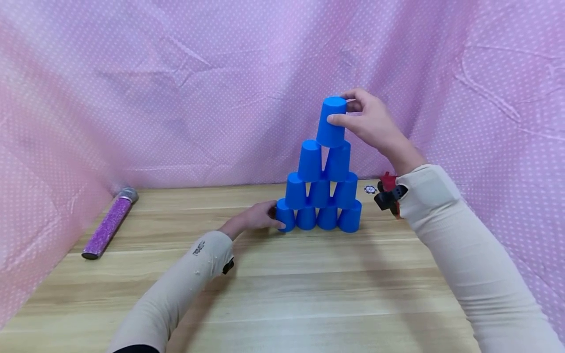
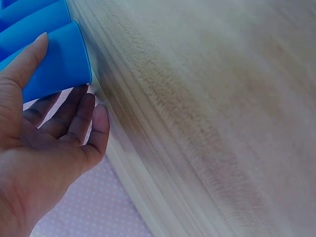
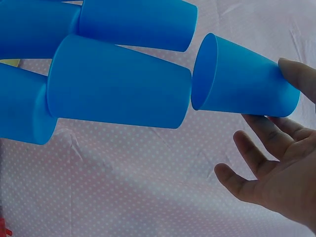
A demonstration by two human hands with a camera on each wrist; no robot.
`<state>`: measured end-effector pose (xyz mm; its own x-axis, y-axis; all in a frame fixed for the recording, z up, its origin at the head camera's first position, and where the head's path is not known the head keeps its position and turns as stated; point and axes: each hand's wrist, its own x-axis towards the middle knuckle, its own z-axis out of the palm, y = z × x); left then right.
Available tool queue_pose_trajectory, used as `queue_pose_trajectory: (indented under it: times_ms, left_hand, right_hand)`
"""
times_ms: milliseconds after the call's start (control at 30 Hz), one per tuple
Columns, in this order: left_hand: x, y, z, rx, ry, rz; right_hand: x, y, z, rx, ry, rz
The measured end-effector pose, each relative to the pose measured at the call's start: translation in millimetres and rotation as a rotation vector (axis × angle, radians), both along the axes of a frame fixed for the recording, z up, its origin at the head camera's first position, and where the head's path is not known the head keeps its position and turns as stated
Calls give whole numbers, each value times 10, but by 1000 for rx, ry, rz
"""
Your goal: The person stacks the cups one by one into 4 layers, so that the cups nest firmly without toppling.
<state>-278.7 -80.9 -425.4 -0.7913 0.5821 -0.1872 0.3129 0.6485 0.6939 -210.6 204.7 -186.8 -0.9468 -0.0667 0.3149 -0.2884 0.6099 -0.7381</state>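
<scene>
Upside-down blue cups stand stacked as a pyramid, with several in the bottom row, three above and two above those. My right hand [image 1: 372, 120] pinches the top cup [image 1: 332, 125] between thumb and fingers. In the right wrist view this cup [image 3: 247, 79] has its rim right at the base of a cup [image 3: 118, 81] in the row below. Down at the left end, my left hand [image 1: 260, 215] holds the bottom-row corner cup [image 1: 286, 215]. The left wrist view shows the thumb on one side of that cup [image 2: 61, 64] and the fingers on the other.
A purple glittery microphone [image 1: 109, 223] lies on the wooden table [image 1: 282, 294] at the left. Behind the right forearm are a round black-and-white chip [image 1: 370, 189] and a red object [image 1: 388, 181]. A pink dotted cloth [image 1: 220, 88] hangs close behind the pyramid.
</scene>
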Motion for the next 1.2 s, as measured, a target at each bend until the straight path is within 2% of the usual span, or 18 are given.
queue_pose_trajectory:
  times_ms: [367,833,1200]
  left_hand:
    - [-10,1,-4,0,0,-8]
    - [-22,-4,-4,10,-14,-16]
    - [-29,-3,-5,0,-1,-16]
  right_hand:
    - [-91,-4,-55,-9,-19,1]
    - [-115,-5,-92,-18,-20,8]
    - [-134,10,-107,-17,-27,19]
